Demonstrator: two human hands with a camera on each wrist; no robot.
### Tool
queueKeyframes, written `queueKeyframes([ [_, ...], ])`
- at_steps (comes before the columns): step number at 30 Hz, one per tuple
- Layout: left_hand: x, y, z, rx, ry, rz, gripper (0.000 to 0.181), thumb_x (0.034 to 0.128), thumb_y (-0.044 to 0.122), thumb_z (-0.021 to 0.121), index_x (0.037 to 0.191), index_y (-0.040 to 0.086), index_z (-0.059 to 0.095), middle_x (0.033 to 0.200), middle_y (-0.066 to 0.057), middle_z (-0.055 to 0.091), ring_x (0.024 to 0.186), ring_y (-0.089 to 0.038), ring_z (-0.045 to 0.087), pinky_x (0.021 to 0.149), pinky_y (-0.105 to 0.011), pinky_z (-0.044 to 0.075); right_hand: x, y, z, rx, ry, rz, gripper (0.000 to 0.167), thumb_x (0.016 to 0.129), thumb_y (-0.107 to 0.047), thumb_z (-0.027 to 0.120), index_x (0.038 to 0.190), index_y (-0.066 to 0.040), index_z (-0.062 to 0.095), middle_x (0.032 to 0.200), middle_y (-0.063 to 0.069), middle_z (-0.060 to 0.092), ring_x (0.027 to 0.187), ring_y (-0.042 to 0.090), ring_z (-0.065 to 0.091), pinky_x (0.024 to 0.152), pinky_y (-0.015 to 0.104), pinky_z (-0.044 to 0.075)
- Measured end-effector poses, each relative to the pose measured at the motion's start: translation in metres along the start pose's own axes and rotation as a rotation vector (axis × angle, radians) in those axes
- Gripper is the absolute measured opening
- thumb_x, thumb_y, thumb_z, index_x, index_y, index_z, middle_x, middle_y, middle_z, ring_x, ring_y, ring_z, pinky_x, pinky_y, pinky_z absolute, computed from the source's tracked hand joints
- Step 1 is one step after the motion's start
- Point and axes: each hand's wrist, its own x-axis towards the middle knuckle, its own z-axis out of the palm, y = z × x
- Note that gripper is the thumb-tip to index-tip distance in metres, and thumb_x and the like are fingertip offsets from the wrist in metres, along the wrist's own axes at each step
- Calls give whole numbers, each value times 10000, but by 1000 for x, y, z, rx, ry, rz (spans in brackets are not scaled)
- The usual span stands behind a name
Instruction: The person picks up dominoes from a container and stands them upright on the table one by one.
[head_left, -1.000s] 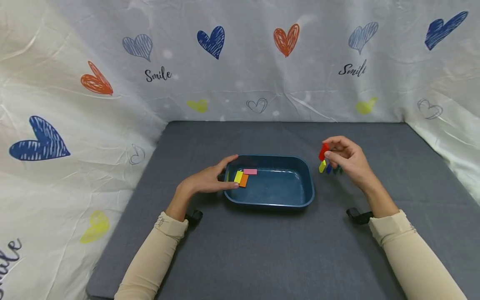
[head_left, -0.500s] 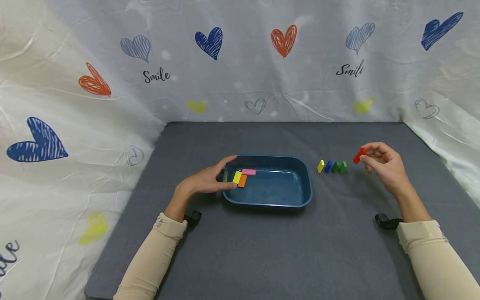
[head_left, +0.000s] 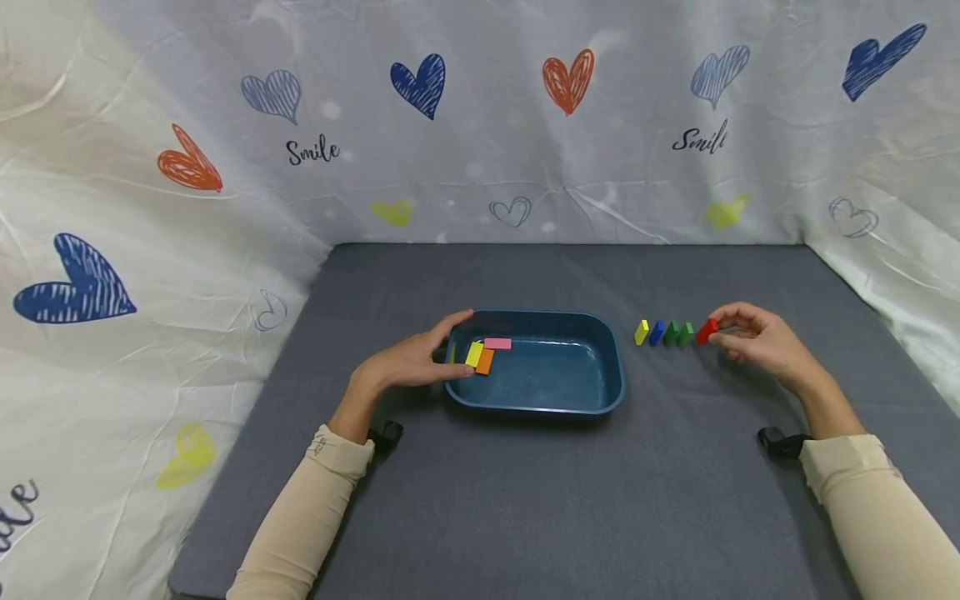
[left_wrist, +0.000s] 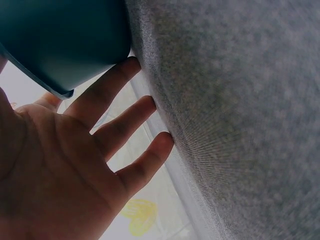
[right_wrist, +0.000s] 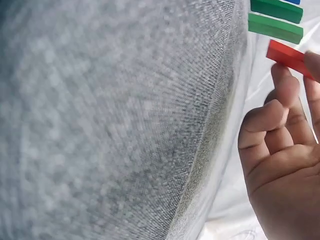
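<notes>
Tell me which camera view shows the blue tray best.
The head view: the blue tray shows nearly whole, rim and inside, only its left end partly behind the left hand. The left wrist view catches part of its outside and rim; the right wrist view shows none recognisably.

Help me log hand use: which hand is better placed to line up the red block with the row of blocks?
Likely the right hand: it pinches the red block beside the green end block. The left hand touches the blue tray, farther off.
</notes>
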Motion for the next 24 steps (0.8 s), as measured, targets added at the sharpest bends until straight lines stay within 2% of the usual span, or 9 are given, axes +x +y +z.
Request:
queueKeyframes([
  [7,-2,1,0,-13,-6,0,936,885,606,695,1592,508,90,1703,-40,192,1501,-372,339,1173,-667,308,6,1,1,-92,-63,37,374,1015,-237,644,1325,-57,536,1065,-166,623,706,174,655,574,329,494],
  [13,-1,1,-1,-15,-6,1,927,891,600,690,1592,507,92,1704,-32,188,1502,-365,336,1177,-660,308,8,1,1,-112,-80,46,355,1029,-205,613,1342,-61,527,1032,-200,610,712,162,646,569,327,484],
  [19,-2,2,-1,-19,-8,1,928,887,599,695,1590,510,96,1702,-34,193,1493,-365,348,1173,-658,315,8,-4,2,-124,-84,46,418,1012,-291,650,1341,-62,530,1060,-80,609,714,167,641,569,332,486],
  [24,-1,1,-1,-13,-9,-8,931,882,611,693,1588,516,94,1701,-41,197,1488,-367,352,1175,-659,312,8,-5,3,-118,-83,39,413,1008,-286,657,1332,-60,537,1048,-98,612,710,168,641,563,330,480],
])
